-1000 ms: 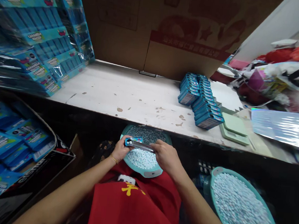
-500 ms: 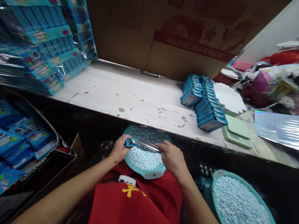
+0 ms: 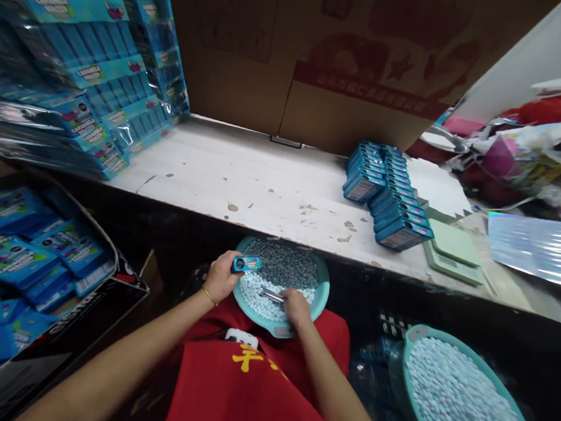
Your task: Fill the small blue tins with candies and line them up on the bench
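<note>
My left hand is closed around a small blue candy box, holding it over the left side of a teal basin. Small pale blue and white candies fill this basin, which rests on my lap. In my right hand is a narrow, shiny metal scoop, its tip down at the candies. The box and the scoop are apart. How full the box is cannot be made out.
Two rows of blue boxes stand on the white table, beside a pale green scale. Wrapped display packs are stacked at left. A carton of flat blue boxes sits lower left, and another candy basin at right.
My right hand has moved down and left, taking the scoop away from the box to the candies. The box's printed side has turned more into view in my left hand.
</note>
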The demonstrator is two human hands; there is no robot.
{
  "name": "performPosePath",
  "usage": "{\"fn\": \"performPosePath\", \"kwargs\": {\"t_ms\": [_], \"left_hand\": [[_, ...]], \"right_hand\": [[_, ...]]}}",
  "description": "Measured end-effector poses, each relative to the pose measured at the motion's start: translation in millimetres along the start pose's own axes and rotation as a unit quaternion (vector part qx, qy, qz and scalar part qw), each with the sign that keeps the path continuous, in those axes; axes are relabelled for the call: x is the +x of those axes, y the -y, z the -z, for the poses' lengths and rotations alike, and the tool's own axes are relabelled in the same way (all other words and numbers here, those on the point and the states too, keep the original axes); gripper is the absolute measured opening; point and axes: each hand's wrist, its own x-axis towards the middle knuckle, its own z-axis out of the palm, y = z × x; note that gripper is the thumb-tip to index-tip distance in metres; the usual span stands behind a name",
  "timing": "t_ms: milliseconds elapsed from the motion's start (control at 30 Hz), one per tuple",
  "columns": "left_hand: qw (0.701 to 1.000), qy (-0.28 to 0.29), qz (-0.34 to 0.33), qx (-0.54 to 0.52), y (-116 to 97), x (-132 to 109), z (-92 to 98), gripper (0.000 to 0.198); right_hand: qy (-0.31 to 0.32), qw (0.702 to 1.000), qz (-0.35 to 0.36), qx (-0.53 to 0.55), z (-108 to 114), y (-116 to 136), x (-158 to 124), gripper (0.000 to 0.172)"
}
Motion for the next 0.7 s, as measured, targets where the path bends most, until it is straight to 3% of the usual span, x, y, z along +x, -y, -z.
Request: {"fn": "performPosePath", "kwargs": {"t_ms": [67, 167, 333, 400, 500, 600, 700], "left_hand": [[1.0, -0.008, 0.015, -0.016, 6, -1, 3.3, 0.031], [0.999, -0.018, 0.026, -0.037, 12, -2, 6.9, 0.03], [0.999, -0.009, 0.02, -0.036, 6, -1, 1.0, 0.031], [0.999, 0.002, 0.004, -0.033, 0, -1, -4.0, 0.033], [0.999, 0.015, -0.014, -0.039, -11, 0, -10.2, 0.034], [0.999, 0.014, -0.019, -0.041, -15, 0, -12.5, 0.035], [0.999, 0.004, -0.022, -0.044, -15, -3, -9.5, 0.035]], "right_hand": [[-0.003, 0.999, 0.008, 0.04, -7, 2, 7, 0.034], [0.0, 0.996, 0.013, 0.085, -1, -8, 13, 0.032], [-0.029, 0.989, 0.054, 0.135, 44, -12, 0, 0.031], [-0.058, 0.986, 0.096, 0.123, 67, 5, -11, 0.03], [-0.09, 0.989, 0.115, -0.002, 97, 45, -28, 0.033], [-0.091, 0.978, 0.11, -0.153, 115, 85, -42, 0.032], [-0.096, 0.964, 0.116, -0.218, 124, 102, -51, 0.03]]}}
